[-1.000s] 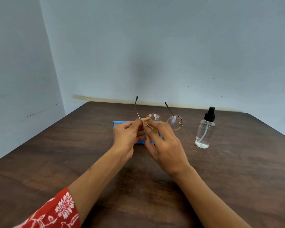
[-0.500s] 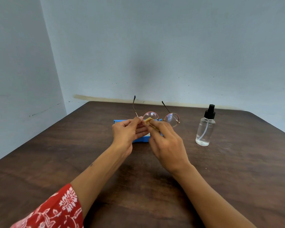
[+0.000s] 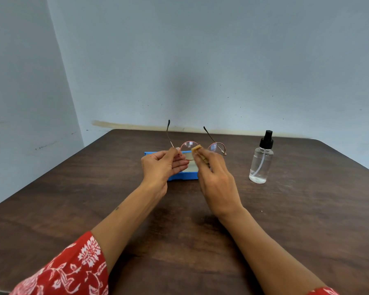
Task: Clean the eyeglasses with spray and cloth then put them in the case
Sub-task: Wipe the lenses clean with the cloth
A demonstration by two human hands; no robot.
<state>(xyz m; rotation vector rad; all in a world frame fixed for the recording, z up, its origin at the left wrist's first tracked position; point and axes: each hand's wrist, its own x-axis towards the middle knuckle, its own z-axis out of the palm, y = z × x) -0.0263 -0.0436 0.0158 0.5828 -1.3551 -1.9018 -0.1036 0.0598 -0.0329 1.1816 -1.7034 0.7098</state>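
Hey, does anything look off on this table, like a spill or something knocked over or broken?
Nothing stands out. The spray bottle stands upright with no puddle around it, the blue case lies open on the table, and the glasses look intact, held by the left hand while the right hand wipes with the cloth.

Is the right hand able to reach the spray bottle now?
Probably yes, but not at once: the right hand pinches the cloth against the eyeglasses. The spray bottle stands on its side, nothing between them.

Rose-gold eyeglasses, yellow cloth, bright blue case, clear spray bottle with black nozzle, dark brown wooden table, red white-floral sleeve, pale blue-grey wall
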